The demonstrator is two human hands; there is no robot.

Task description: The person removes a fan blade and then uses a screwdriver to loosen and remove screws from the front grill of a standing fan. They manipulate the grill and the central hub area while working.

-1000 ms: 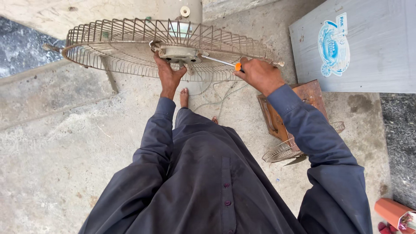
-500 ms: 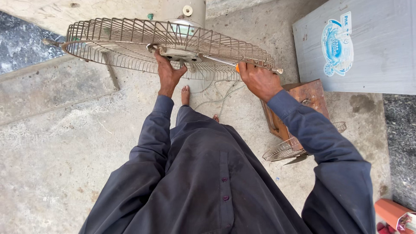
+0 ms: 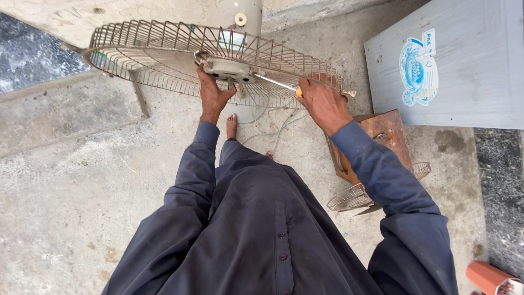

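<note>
Rough, stained concrete floor (image 3: 71,218) runs under the whole scene, with a grey panel (image 3: 464,71) bearing a blue round sticker leaning at the upper right. Held up at about waist height, a large round wire fan guard (image 3: 164,54) lies nearly flat, its pale metal hub (image 3: 232,70) near the middle. The left hand (image 3: 212,94) closes around the near edge of that hub from below, apparently to steady the guard so it cannot turn or tip. The right hand (image 3: 323,104) is wrapped shut around the orange handle of a screwdriver (image 3: 278,84), whose shaft runs across the wires with its tip at the hub, lying low so it meets the hub side-on. Thin wires (image 3: 273,125) hang loose below the guard. A bare foot (image 3: 232,125) shows beneath it on the floor. Just beside the right sleeve sits a brown wooden piece (image 3: 382,131), and a smaller wire guard (image 3: 355,196) rests against it, within easy reach. An orange-red object (image 3: 486,276) peeks in at the lower right corner.
</note>
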